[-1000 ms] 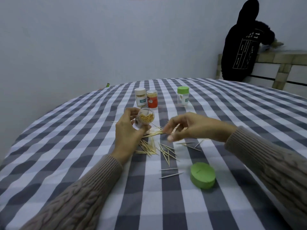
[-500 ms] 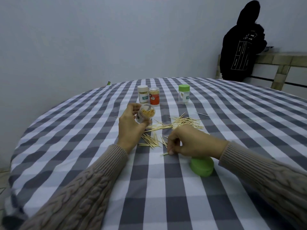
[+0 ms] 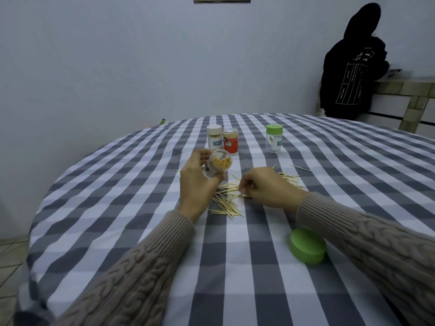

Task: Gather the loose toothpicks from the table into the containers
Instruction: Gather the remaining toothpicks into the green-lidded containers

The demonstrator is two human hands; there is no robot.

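While the left hand (image 3: 196, 182) grips the open jar (image 3: 217, 164) tilted mouth-up toward the right, the right hand (image 3: 267, 188) curls over the toothpicks (image 3: 227, 200) and seems to pinch a few. They lie under and left of its fingertips, mostly pointing toward the jar, which waits up-left, nothing between. Closed jars (image 3: 222, 140) stand beyond; a lid (image 3: 307, 245) lies nearer the body.

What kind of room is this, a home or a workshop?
Most likely a plain room in a home, perhaps a dining area. A round table wears a checked cloth, small toothpick jars stand on it, and another person leans at a tiled counter by the bare wall.
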